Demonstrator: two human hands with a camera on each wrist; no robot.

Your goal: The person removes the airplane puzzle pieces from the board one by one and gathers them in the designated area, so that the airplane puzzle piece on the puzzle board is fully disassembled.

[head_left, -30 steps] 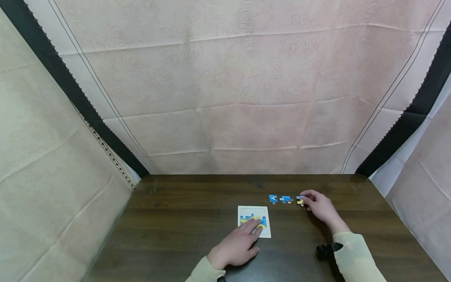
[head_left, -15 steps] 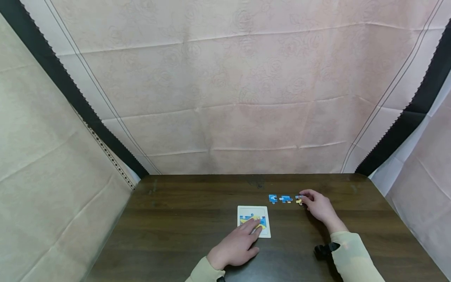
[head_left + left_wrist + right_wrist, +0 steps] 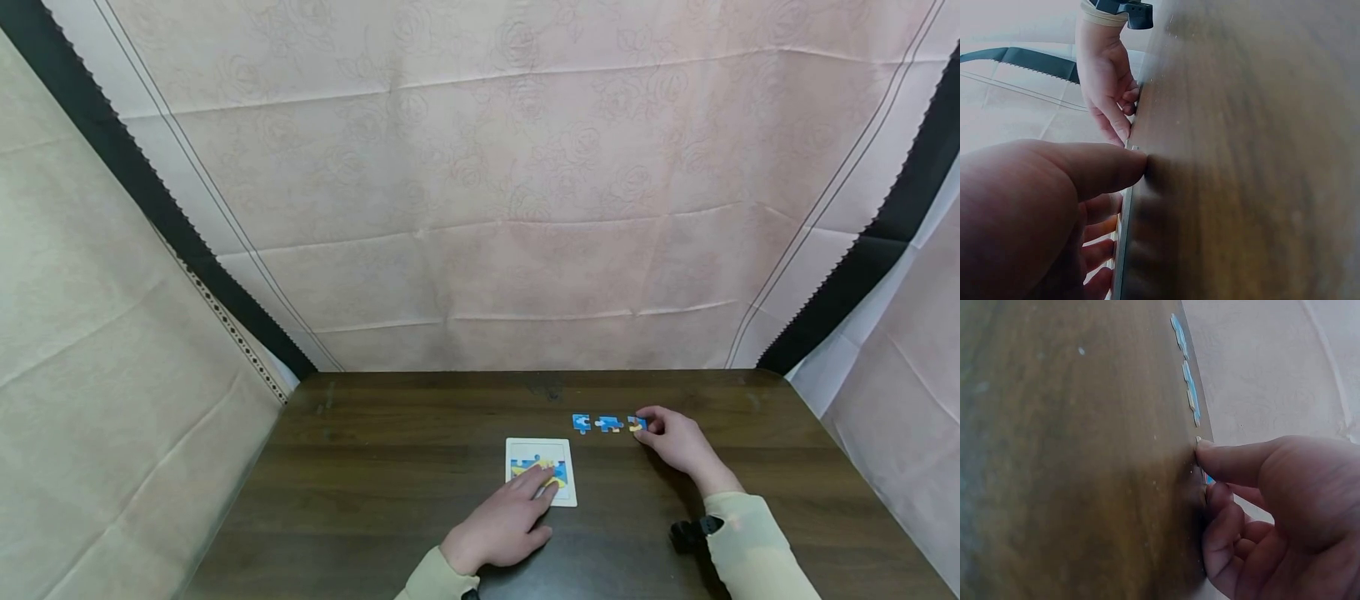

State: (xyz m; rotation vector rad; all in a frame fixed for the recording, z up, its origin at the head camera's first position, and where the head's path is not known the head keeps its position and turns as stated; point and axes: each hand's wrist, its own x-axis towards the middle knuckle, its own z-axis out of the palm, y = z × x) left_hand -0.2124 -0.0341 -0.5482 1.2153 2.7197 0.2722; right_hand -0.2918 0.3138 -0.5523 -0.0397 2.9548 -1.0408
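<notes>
My left hand (image 3: pixel 501 523) lies with its fingers extended across a white-framed jigsaw board (image 3: pixel 536 443), which shows a partly filled blue and yellow picture. Part of that picture is hidden beneath the fingers. In the left wrist view the thumb (image 3: pixel 1104 167) rests by the board's near edge. Farther right, my right hand (image 3: pixel 681 437) pinches a blue and yellow jigsaw piece (image 3: pixel 636 423) between thumb and fingers, low at the tabletop. The right wrist view has the piece mostly covered by the fingers. Two more jigsaw pieces, one (image 3: pixel 581 423) mostly blue and another (image 3: pixel 608 423) beside it, lie to its left.
The dark wooden table (image 3: pixel 375 500) extends around both hands. Pale patterned cloth (image 3: pixel 525 208) hangs behind its far edge, and more cloth (image 3: pixel 112 375) stands along the left side. A black device (image 3: pixel 693 533) is strapped at the right wrist.
The right fingers have shifted slightly and the pinched jigsaw piece has turned a little, moving slightly left towards the other two. My left hand stays in place on the board.
</notes>
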